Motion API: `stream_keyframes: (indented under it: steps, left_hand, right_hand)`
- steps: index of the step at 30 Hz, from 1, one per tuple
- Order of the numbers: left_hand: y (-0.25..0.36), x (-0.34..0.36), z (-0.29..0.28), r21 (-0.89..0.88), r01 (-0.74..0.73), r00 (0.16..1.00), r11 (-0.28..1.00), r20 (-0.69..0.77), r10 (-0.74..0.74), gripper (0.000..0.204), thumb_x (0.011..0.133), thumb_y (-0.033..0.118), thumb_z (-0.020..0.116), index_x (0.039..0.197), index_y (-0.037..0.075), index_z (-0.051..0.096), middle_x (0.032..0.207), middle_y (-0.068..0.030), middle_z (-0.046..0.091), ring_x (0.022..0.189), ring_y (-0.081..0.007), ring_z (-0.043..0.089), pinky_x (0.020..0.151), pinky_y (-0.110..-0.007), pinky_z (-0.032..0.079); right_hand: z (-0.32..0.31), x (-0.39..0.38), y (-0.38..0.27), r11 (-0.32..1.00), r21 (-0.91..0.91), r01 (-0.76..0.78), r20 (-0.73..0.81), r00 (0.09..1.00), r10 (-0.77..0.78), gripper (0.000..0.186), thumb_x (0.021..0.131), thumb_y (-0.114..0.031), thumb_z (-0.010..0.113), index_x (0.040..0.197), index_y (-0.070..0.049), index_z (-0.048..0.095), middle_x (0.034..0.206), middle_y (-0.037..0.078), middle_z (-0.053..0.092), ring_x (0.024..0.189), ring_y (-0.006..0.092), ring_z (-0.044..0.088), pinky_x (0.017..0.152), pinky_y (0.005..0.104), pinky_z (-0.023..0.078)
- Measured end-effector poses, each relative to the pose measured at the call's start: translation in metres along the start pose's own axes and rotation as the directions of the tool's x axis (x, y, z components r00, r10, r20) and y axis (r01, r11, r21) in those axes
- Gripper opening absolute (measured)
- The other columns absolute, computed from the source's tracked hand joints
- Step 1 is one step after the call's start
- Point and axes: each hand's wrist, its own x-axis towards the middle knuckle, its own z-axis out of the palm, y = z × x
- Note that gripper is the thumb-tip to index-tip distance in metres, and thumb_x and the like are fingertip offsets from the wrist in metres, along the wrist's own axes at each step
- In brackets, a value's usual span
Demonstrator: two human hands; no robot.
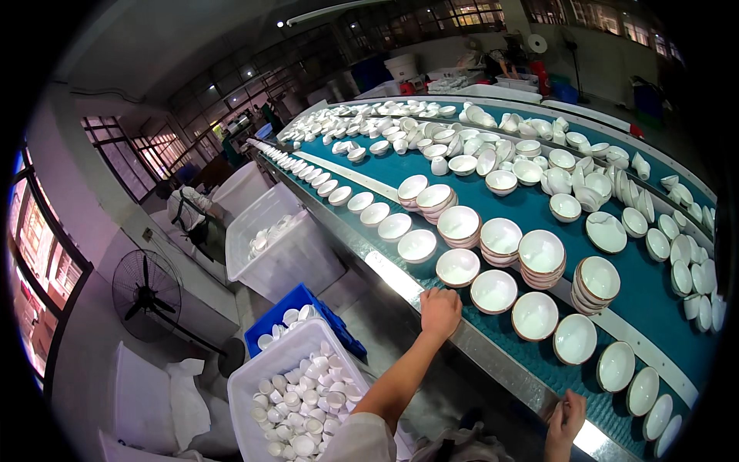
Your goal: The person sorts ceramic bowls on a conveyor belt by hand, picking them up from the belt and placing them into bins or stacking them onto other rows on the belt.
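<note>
My left hand (440,312) rests on the metal edge of a conveyor (477,339), its fingers bent over the rim and holding nothing I can see. Just beyond it stand a white bowl (458,267) and another bowl (493,291), both with brown rims. Farther right, my right hand (567,420) lies at the same edge, fingers loosely curled and apart, with no object in them. Single bowls line the near lane, among them a bowl (575,339). Behind that row are stacked bowls, including a tall stack (596,283) and a stack (542,258).
Many loose bowls cover the green belt (431,175) farther back. Below the conveyor at left stand a white bin (245,400) of small white pieces, a blue crate (345,333) and a larger tub (296,266). A floor fan (146,296) and a person (188,212) are beyond.
</note>
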Motion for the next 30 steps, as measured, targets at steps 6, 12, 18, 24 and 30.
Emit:
stream_keyframes:
  steps: [6,12,18,24,30]
  left_hand:
    - [0.005,-0.005,0.029,-0.022,-0.046,0.997,0.999,-0.066,0.044,0.018,0.08,0.015,0.058,0.065,0.005,0.055,0.069,-0.0118,0.058,0.076,-0.0307,0.054,0.079,-0.045,0.037]
    - [0.027,-0.007,0.043,-0.024,-0.097,0.993,0.995,-0.066,0.095,0.021,0.082,0.015,0.056,0.063,0.006,0.054,0.064,-0.0121,0.054,0.073,-0.0323,0.051,0.074,-0.044,0.034]
    - [0.053,-0.013,0.041,-0.043,-0.065,0.998,0.997,-0.026,0.064,0.02,0.082,0.011,0.056,0.064,0.002,0.056,0.068,-0.0142,0.059,0.077,-0.0344,0.052,0.081,-0.044,0.035]
    - [0.067,-0.02,0.047,-0.045,-0.072,0.996,0.996,-0.052,0.07,0.02,0.082,0.011,0.056,0.064,0.003,0.055,0.066,-0.0138,0.057,0.076,-0.0338,0.051,0.079,-0.044,0.035]
    - [0.1,-0.031,0.052,-0.118,-0.097,0.991,0.988,-0.104,0.085,0.019,0.082,0.01,0.055,0.066,0.002,0.053,0.069,-0.0132,0.056,0.075,-0.0326,0.05,0.074,-0.042,0.036]
  right_hand:
    - [-0.011,0.021,0.011,0.995,0.0,0.101,0.02,0.995,-0.101,0.031,0.075,0.01,0.053,0.105,0.001,0.058,0.087,0.017,0.058,0.068,0.0278,0.058,0.058,0.0322,0.047]
    - [-0.034,0.018,0.036,0.998,0.046,0.046,0.021,0.999,-0.047,0.034,0.072,0.009,0.055,0.105,0.002,0.059,0.089,0.017,0.059,0.07,0.0286,0.06,0.06,0.0331,0.049]
    - [-0.049,0.014,0.042,0.998,0.04,0.056,-0.003,0.998,-0.056,0.032,0.074,0.008,0.057,0.105,0.003,0.059,0.088,0.017,0.059,0.07,0.0289,0.061,0.061,0.0333,0.05]
    - [-0.065,0.014,0.05,0.998,0.038,0.057,-0.002,0.998,-0.057,0.027,0.075,0.006,0.058,0.102,0.002,0.06,0.082,0.015,0.06,0.067,0.0279,0.061,0.059,0.0331,0.05]
    - [-0.1,0.01,0.066,0.998,0.045,0.034,0.11,0.993,-0.038,0.023,0.077,-0.001,0.06,0.1,0.0,0.062,0.083,0.014,0.062,0.068,0.0273,0.062,0.058,0.0324,0.05]
